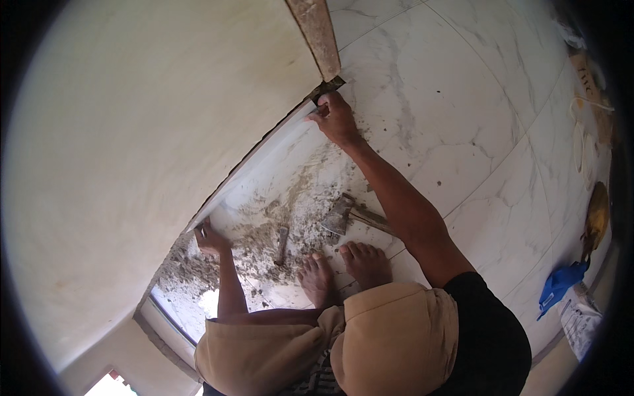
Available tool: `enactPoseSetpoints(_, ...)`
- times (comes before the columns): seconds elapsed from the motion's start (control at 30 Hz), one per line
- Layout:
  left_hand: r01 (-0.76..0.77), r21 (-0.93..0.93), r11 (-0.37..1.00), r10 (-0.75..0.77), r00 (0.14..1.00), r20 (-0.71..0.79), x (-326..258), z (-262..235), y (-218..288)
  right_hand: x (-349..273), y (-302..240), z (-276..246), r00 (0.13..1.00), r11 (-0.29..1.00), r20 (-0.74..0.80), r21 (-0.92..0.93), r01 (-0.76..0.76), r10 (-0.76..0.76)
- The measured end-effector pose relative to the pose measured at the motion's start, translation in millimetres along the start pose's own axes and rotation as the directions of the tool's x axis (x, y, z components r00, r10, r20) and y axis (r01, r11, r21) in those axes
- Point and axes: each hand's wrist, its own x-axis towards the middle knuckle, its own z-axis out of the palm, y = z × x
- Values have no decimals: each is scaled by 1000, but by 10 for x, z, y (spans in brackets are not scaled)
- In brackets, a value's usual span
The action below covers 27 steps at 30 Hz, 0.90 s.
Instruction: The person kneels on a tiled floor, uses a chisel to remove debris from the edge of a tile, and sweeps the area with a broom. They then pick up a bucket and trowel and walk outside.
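A long white tile strip (259, 160) stands along the foot of the wall, over a dark gap. My right hand (335, 119) grips its far end near the wall's corner, thumb and fingers closed around the edge. At the near end, my left hand (211, 239) has its fingers curled on the strip, partly hidden. Between my arms, on the floor by my feet, lies a hatchet (340, 214) with a wooden handle that passes behind my right forearm. A small metal chisel (282, 245) rests in the rubble beside it.
Broken mortar rubble (251, 244) is spread over the marbled floor tiles (456, 112). The cream wall (152, 112) rises on the left, with a door-frame post (317, 39) at its far end. A blue bag (561, 287) and cardboard (591, 92) lie along the right side.
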Motion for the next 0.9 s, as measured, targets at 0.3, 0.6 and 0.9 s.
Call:
enactPoseSetpoints(0.3, 63, -182, 981, -61, 998, 16, 15, 16, 34, 26, 4, 38, 999, 998, 24, -46, 34, -33)
enactPoseSetpoints(0.6, 8, -28, 1000, -10, 997, -80, 13, 19, 42, 29, -25, 20, 998, 992, 24, -106, 65, -62)
enactPoseSetpoints(0.9, -1, -75, 997, -8, 993, -119, 32, 57, 1, 37, -56, 27, 998, 996, 22, -71, 53, -52)
